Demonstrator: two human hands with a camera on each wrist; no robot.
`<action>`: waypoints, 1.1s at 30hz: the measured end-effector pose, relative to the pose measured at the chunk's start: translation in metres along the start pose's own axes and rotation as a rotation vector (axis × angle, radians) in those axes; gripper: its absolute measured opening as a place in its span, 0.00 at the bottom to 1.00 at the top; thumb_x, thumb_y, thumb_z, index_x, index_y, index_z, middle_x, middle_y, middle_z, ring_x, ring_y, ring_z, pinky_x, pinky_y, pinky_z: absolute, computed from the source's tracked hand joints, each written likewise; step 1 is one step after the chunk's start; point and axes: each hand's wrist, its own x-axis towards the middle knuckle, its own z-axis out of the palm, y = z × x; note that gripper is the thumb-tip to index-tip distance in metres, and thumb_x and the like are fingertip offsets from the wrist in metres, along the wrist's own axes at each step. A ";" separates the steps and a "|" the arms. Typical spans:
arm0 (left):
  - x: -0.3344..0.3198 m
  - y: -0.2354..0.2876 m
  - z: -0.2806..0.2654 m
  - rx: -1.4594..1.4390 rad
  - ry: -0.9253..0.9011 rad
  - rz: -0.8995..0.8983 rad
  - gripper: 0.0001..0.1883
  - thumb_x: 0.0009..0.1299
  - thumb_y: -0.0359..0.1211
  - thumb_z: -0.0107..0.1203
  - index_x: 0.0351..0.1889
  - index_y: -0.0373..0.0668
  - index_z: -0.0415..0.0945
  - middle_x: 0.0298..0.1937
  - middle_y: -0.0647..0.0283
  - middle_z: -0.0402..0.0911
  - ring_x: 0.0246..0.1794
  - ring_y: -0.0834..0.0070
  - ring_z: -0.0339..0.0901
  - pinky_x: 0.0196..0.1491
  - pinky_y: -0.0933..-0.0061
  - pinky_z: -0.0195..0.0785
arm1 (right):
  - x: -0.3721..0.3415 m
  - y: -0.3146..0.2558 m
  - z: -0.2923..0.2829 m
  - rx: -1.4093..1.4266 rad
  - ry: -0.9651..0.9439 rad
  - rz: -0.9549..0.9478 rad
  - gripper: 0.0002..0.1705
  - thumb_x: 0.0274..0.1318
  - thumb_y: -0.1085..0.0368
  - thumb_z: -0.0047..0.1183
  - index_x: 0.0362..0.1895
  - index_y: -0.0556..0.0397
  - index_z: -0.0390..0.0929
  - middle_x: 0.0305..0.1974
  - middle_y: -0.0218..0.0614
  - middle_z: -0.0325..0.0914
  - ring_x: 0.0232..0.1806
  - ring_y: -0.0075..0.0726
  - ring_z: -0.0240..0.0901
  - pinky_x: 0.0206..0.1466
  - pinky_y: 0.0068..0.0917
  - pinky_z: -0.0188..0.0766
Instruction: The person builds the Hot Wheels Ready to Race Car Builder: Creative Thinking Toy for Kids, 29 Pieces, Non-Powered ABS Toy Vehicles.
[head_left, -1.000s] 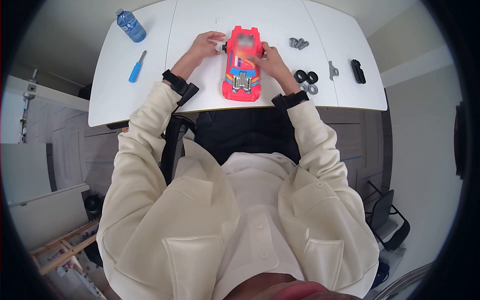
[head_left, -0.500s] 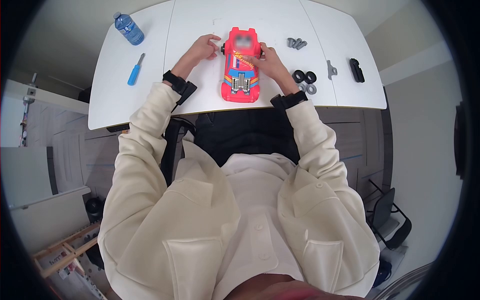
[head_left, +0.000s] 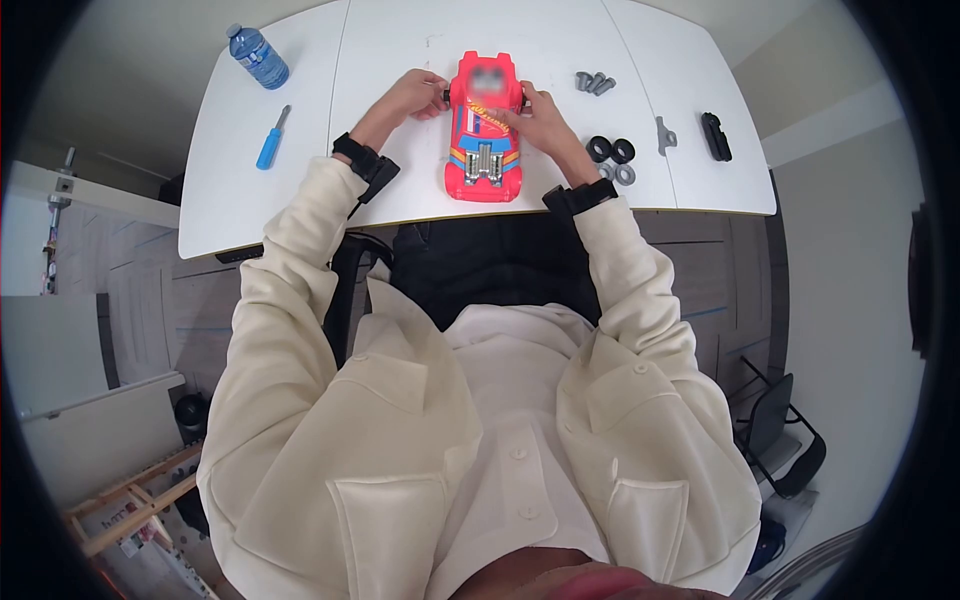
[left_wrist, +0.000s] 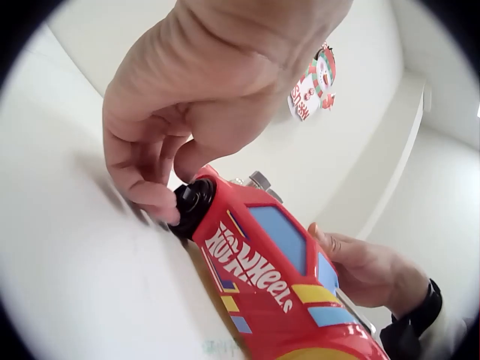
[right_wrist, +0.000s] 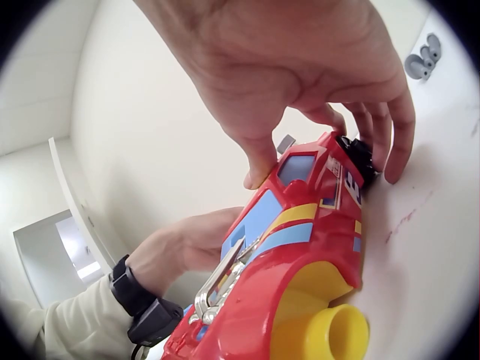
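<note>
A red toy car (head_left: 483, 150) with Hot Wheels lettering lies on the white table (head_left: 400, 185), its silver engine part toward the person. In the left wrist view, my left hand (left_wrist: 202, 82) pinches a black wheel part (left_wrist: 196, 202) on the car's side between thumb and curled fingers. My right hand (head_left: 545, 122) holds the car from the other side. Its thumb presses the car's top in the right wrist view, while the fingers reach down around another black wheel part (right_wrist: 360, 159). A yellow hub (right_wrist: 349, 334) shows bare in the nearer wheel arch.
At the left are a water bottle (head_left: 258, 58) and a blue-handled screwdriver (head_left: 269, 147). To the right lie grey bolts (head_left: 595, 84), black rings (head_left: 599, 150), grey rings (head_left: 624, 175), a flat grey wrench-like piece (head_left: 665, 138) and a black part (head_left: 715, 138).
My left hand, apart from the car with its index finger pointing half a second ago, has moved right onto the black wheel part. The right hand keeps its hold on the car.
</note>
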 end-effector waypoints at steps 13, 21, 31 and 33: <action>0.008 -0.008 0.001 -0.052 -0.097 0.040 0.22 0.73 0.28 0.51 0.65 0.38 0.70 0.43 0.62 0.83 0.32 0.77 0.81 0.41 0.77 0.79 | 0.001 0.008 0.005 -0.005 0.007 0.037 0.57 0.41 0.32 0.70 0.64 0.62 0.66 0.55 0.59 0.68 0.53 0.57 0.77 0.54 0.40 0.77; 0.000 -0.006 -0.005 -0.044 0.043 0.196 0.17 0.74 0.29 0.51 0.59 0.36 0.75 0.43 0.62 0.84 0.36 0.79 0.82 0.44 0.77 0.80 | 0.002 0.010 0.007 0.000 -0.012 0.047 0.61 0.39 0.31 0.70 0.66 0.62 0.64 0.57 0.60 0.67 0.56 0.59 0.76 0.56 0.41 0.77; 0.007 -0.005 0.005 -0.204 -0.024 0.059 0.16 0.74 0.23 0.49 0.60 0.33 0.72 0.45 0.59 0.82 0.43 0.74 0.83 0.48 0.76 0.82 | 0.003 0.011 0.008 0.003 0.018 0.035 0.57 0.42 0.34 0.70 0.65 0.62 0.66 0.56 0.60 0.67 0.55 0.57 0.76 0.54 0.41 0.78; 0.006 -0.005 0.005 -0.207 -0.026 0.113 0.16 0.74 0.22 0.48 0.59 0.32 0.72 0.42 0.60 0.81 0.43 0.73 0.83 0.48 0.74 0.82 | 0.003 0.010 0.007 -0.003 0.007 0.020 0.51 0.46 0.37 0.70 0.64 0.60 0.67 0.56 0.60 0.66 0.54 0.56 0.76 0.53 0.41 0.78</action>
